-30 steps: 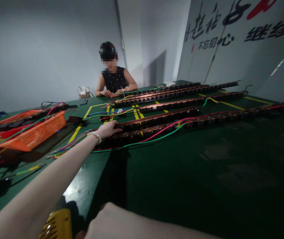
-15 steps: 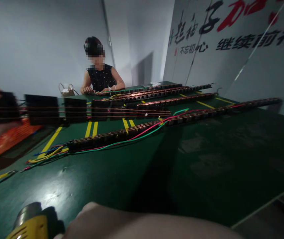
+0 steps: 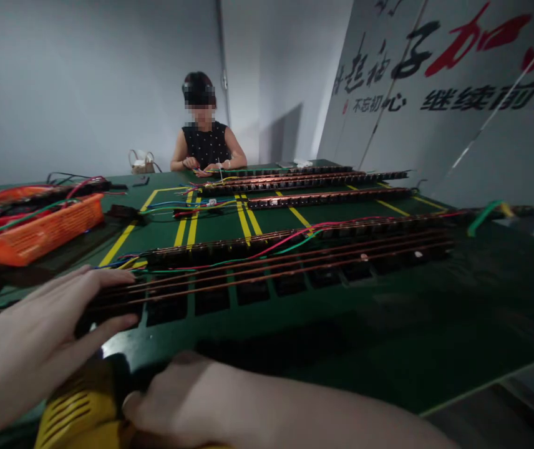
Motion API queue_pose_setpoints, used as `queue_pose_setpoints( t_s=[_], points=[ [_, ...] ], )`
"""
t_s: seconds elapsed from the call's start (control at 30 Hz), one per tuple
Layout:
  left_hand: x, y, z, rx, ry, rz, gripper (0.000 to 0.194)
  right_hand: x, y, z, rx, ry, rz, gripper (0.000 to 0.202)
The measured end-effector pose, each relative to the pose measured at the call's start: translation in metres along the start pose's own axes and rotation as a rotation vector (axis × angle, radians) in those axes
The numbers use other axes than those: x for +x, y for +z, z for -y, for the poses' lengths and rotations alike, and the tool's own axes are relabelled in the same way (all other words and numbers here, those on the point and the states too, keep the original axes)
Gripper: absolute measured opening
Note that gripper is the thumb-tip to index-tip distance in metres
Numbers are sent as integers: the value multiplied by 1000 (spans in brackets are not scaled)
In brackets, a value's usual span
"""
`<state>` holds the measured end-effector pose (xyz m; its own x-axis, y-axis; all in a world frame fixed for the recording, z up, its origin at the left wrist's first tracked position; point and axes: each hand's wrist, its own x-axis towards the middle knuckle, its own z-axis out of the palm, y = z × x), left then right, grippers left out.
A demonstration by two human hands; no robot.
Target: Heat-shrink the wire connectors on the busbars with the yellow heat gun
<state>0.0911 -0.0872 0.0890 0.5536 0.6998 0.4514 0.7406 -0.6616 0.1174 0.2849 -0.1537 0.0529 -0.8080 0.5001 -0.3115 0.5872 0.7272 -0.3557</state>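
Observation:
A long strip of black blocks joined by copper wires (image 3: 252, 290) lies slantwise over the green table, nearest to me. My left hand (image 3: 61, 324) wraps round its left part, thumb on the near side and fingers on the far side. Below it, my right hand (image 3: 178, 386) is closed on a yellow heat gun (image 3: 80, 405), whose front end is hidden behind my left hand. Just beyond the held strip lies a similar strip (image 3: 215, 248) with red and green wires along it.
Further strips (image 3: 332, 198) lie across the green table (image 3: 435, 337), which has yellow tape lines. An orange basket (image 3: 56, 227) with wired parts stands at the left. Across the table sits a person (image 3: 207, 146), hands on wires.
The strip in my left hand has come down and nearer to me from its raised place. The view has shifted left, showing the orange basket more fully.

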Motion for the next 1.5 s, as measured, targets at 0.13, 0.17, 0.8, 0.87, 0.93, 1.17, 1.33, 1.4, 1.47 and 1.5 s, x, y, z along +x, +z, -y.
queue_pose_setpoints(
  t_s=[0.13,0.17,0.8,0.87,0.93,1.17,1.33,1.4,1.47,1.5],
  points=[
    [26,26,-23,38,20,118,40,-5,7,0,-86,-39,-175,25],
    [33,31,-29,23,41,167,38,-7,8,0,-119,-46,-213,23],
    [120,138,-41,-189,-3,379,40,5,38,-13,-184,-139,-468,25],
    [126,144,-41,-155,7,355,41,2,34,-11,-195,-118,-453,25],
    [133,149,-42,-131,5,331,42,-1,29,-9,-220,-79,-396,24],
    [127,119,-5,-490,16,292,38,-6,13,-9,-240,-19,-216,24],
    [45,81,86,-386,-199,115,40,-10,9,-11,-248,-12,-224,18],
    [8,79,115,-292,-260,96,41,-10,9,-11,-243,-11,-232,16],
    [-20,81,131,-225,-217,67,40,-10,8,-11,-246,9,-223,14],
    [-29,82,133,-202,-211,51,39,-10,7,-11,-254,31,-214,13]
  ],
)
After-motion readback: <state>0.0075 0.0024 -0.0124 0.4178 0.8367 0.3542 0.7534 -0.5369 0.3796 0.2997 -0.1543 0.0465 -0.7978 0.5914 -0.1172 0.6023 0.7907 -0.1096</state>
